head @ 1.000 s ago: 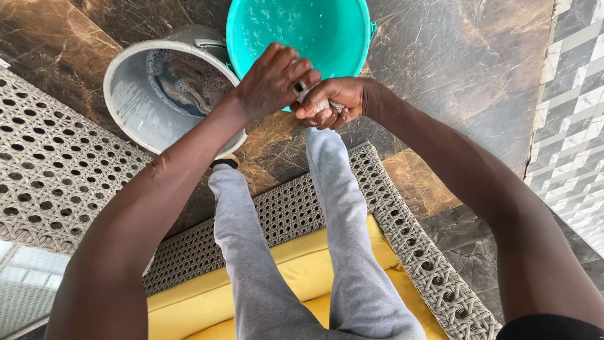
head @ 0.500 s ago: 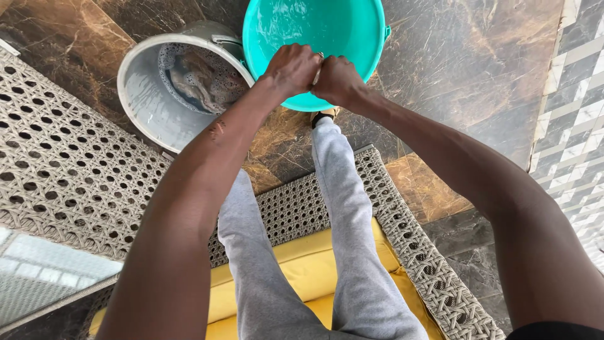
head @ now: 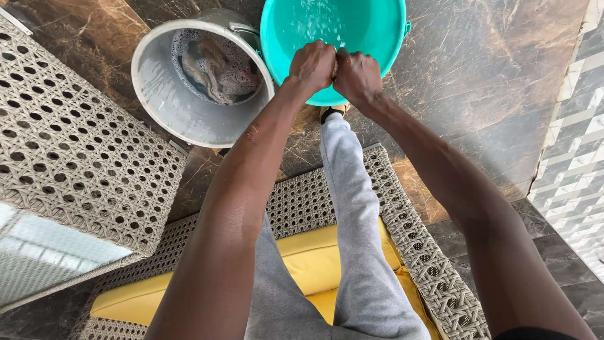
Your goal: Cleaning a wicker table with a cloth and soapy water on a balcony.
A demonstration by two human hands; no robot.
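My left hand and my right hand are both clenched into fists, pressed knuckle to knuckle. They hover over the near rim of a teal plastic basin that holds a little water with splashes. Whatever may be inside the fists is hidden. Left of the basin stands a grey bucket of soapy water with a greyish cloth soaking in it. My legs in grey trousers stretch toward the basin.
I sit on a wicker seat with a yellow cushion. Another wicker piece stands at the left, close to the bucket. The floor is dark brown marble; pale patterned tiles run along the right.
Both hands have moved forward over the basin's rim and closed tightly together; a second ago the fingers were looser and the hands were further apart. The view has shifted toward the bucket.
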